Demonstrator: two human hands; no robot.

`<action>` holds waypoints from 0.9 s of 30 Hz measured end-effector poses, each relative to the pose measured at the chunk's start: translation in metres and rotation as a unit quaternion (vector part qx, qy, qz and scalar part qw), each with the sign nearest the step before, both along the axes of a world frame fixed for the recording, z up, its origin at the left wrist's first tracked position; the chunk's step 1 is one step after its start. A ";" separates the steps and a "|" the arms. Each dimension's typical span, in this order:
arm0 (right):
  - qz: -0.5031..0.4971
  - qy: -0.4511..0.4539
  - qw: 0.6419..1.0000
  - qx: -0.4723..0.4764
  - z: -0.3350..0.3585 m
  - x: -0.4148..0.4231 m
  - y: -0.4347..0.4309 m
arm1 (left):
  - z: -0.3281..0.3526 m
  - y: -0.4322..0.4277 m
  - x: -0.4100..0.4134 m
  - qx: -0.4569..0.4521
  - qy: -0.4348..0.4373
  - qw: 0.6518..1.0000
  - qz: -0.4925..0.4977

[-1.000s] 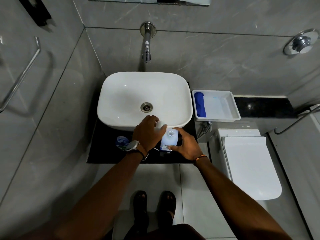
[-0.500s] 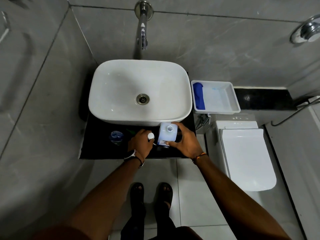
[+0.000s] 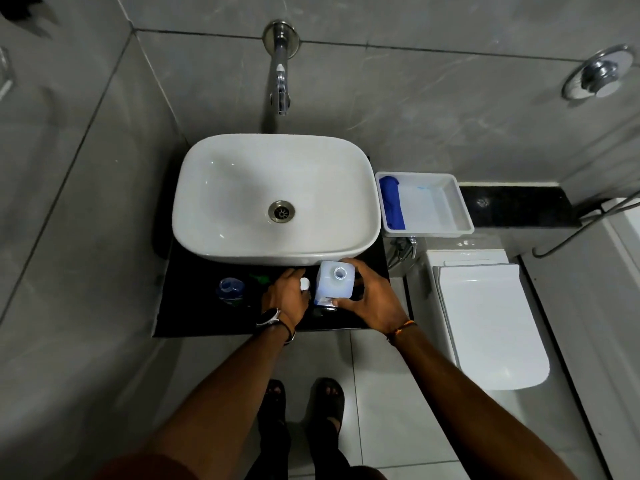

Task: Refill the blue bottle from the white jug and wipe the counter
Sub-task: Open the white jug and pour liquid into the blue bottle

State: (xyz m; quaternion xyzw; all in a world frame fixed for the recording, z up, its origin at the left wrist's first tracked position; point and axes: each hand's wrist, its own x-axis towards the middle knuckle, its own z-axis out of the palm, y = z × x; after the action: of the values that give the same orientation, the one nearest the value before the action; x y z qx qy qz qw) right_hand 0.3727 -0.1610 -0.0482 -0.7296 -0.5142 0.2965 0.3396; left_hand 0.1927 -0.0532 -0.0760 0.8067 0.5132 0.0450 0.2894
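White jug (image 3: 335, 284) uncapped, right hand (image 3: 372, 303) fingers gripping it; left hand (image 3: 286, 295) fingers pinch cap (image 3: 304, 283); tilt slowly toward blue bottle (image 3: 230, 291), frame centre-left

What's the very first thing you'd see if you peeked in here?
The big white sink sits in the middle, under a silver tap on the wall. Just in front of it, on the black counter, the right hand holds an uncapped white jug, and the left hand holds its small white cap.
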 end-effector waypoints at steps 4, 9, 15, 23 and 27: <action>-0.007 0.015 1.000 -0.003 0.001 -0.001 -0.001 | 0.013 -0.019 -0.017 0.041 -0.072 0.996 0.024; 0.000 0.010 1.000 -0.016 0.005 0.000 -0.004 | 0.012 -0.050 -0.080 0.004 -0.115 0.987 0.114; -0.004 0.011 1.000 -0.017 0.006 0.000 -0.002 | 0.009 -0.039 -0.158 -0.033 -0.120 0.946 0.298; -0.047 0.012 0.998 -0.030 0.008 -0.010 -0.002 | 0.030 0.014 -0.154 -0.101 -0.224 0.958 0.146; -0.057 0.010 0.998 -0.028 0.010 -0.012 -0.001 | 0.031 0.018 -0.143 -0.110 -0.260 0.946 0.158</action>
State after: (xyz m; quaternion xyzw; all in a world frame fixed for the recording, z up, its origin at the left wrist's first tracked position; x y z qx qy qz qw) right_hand 0.3610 -0.1625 -0.0379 -0.7642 -0.4598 0.2975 0.3408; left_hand 0.0501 -0.0348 -0.0454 0.6386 0.5427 0.2413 0.4892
